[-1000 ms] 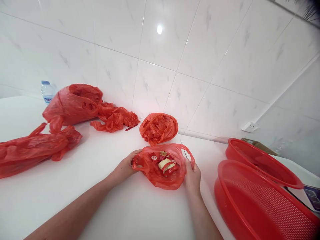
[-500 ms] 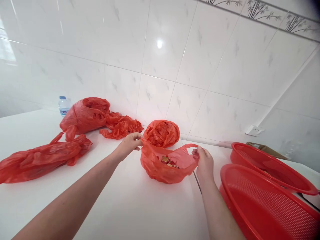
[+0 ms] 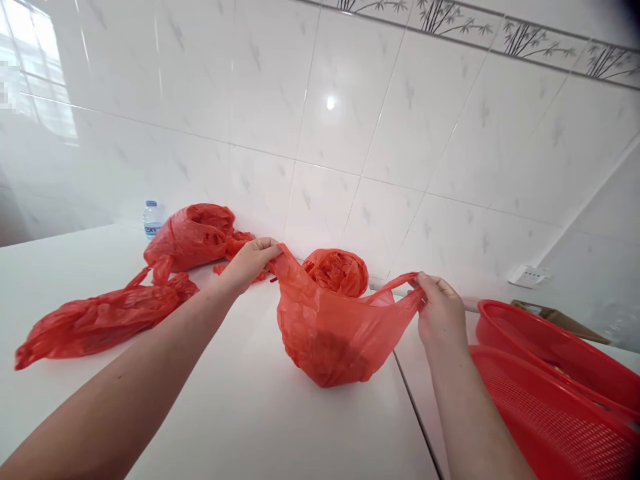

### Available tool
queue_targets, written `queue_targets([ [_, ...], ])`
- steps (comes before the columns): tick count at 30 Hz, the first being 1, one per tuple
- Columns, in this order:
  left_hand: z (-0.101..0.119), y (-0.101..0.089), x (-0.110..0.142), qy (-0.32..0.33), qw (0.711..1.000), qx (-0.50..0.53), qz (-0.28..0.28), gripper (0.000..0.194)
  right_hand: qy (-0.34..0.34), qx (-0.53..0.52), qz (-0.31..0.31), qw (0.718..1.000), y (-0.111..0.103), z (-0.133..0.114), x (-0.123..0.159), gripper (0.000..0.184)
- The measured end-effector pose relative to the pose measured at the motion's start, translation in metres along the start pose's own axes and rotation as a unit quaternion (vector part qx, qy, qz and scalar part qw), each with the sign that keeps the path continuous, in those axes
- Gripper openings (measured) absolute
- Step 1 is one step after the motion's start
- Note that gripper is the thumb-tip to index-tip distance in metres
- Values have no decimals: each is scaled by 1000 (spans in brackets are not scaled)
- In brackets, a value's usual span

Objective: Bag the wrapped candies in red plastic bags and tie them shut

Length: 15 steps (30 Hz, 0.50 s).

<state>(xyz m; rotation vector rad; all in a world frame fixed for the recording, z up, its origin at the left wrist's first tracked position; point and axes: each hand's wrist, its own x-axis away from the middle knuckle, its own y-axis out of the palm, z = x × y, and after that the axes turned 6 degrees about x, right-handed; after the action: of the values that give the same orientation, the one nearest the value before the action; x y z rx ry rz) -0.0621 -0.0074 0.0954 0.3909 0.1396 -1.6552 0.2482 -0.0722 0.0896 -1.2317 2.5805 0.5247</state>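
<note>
Left hand (image 3: 249, 263): closed, gripping red plastic bag (image 3: 325, 333) at 1 side.
Right hand (image 3: 440, 310): closed on same bag, opposite side.
Bag bottom: on white surface (image 3: 300, 427).
Water bottle (image 3: 153, 220) label: unreadable.

In front of our red plastic bag (image 3: 330, 340), we can pass over white tabletop (image 3: 310, 427); behind it, a balled red bag (image 3: 336, 273) blocks us, with a red mesh basket (image 3: 550, 420) rightward and crumpled bags (image 3: 105, 320) leftward.
</note>
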Motion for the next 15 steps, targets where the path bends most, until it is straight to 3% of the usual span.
queue_targets([
  [6,13,5,-11,-13,999,17,31,12,-4,-53,-110,993,11,-8,-1,24],
  [11,15,28,-8,-29,992,122,-6,17,2,-163,-160,974,18,4,3,30],
  [15,1,41,10,-5,988,145,-46,23,29,-125,-170,977,19,26,14,33],
])
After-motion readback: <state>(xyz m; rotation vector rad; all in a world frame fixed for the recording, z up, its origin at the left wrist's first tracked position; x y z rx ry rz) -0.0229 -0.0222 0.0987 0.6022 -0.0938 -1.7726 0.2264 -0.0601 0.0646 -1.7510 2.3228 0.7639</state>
